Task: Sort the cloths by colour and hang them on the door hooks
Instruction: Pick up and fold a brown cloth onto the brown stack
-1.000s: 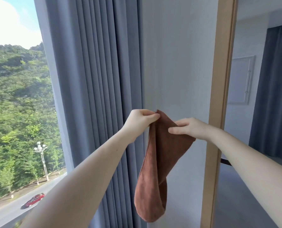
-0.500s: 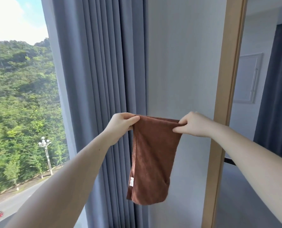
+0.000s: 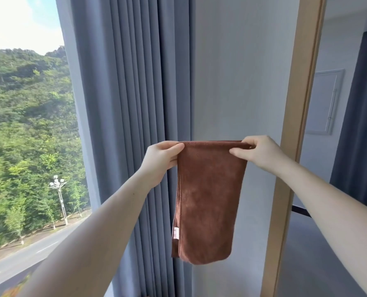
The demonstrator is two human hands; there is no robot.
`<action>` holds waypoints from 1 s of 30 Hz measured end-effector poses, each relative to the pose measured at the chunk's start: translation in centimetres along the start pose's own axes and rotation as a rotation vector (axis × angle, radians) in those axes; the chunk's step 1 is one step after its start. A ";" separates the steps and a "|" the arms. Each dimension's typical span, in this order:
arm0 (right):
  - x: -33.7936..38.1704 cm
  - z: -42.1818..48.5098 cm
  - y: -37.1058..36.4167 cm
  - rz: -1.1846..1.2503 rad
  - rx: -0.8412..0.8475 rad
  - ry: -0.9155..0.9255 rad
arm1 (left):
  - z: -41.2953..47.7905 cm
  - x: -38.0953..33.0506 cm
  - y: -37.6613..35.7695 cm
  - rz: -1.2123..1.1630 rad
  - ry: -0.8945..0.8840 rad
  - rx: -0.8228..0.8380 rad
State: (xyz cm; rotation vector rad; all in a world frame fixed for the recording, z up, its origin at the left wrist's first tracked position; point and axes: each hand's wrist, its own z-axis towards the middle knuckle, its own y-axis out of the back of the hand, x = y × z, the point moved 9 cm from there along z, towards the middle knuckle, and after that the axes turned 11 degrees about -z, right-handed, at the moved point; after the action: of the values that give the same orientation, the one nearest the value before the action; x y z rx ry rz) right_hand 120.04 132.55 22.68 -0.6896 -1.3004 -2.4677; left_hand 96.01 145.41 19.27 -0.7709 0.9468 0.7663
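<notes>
Both hands are raised, each holding one top corner of a brown cloth [image 3: 208, 200]. The left hand [image 3: 160, 159] pinches the left corner between thumb and curled fingers, and the right hand [image 3: 261, 153] pinches the right corner the same way, so the folded top edge runs level and taut between them. The cloth hangs straight down in the air in front of a pale grey wall [image 3: 238, 71] and the edge of a grey-blue pleated curtain [image 3: 131, 93]. Left of the curtain, a window [image 3: 28, 125] shows a wooded hillside and a street lamp [image 3: 58, 185]. A light wooden frame [image 3: 300, 103] stands right of the wall. A small white label [image 3: 176, 233] sits on the cloth's lower left edge
</notes>
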 end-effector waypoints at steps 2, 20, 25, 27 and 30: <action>0.0 -0.1 0.1 0.040 -0.047 0.001 | 0.3 -0.5 0.0 0.016 -0.025 -0.025; -0.4 0.3 -1.8 0.675 -0.211 -0.171 | 3.1 -4.0 -1.8 0.398 -0.108 0.021; 0.4 0.7 -0.7 0.628 -0.242 -0.141 | 3.2 -4.3 -3.7 0.611 -0.148 0.033; 0.6 0.8 -0.3 0.607 -0.243 -0.138 | 3.1 -4.4 -4.9 0.813 -0.194 0.075; 0.6 1.0 0.2 0.583 -0.243 -0.128 | 3.3 -4.2 -6.2 0.947 -0.247 0.133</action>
State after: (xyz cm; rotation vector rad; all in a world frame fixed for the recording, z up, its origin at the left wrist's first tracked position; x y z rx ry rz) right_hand 119.86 133.30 23.62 -1.1167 -0.6965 -2.1285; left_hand 100.95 144.09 25.70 -0.0566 1.1128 1.5555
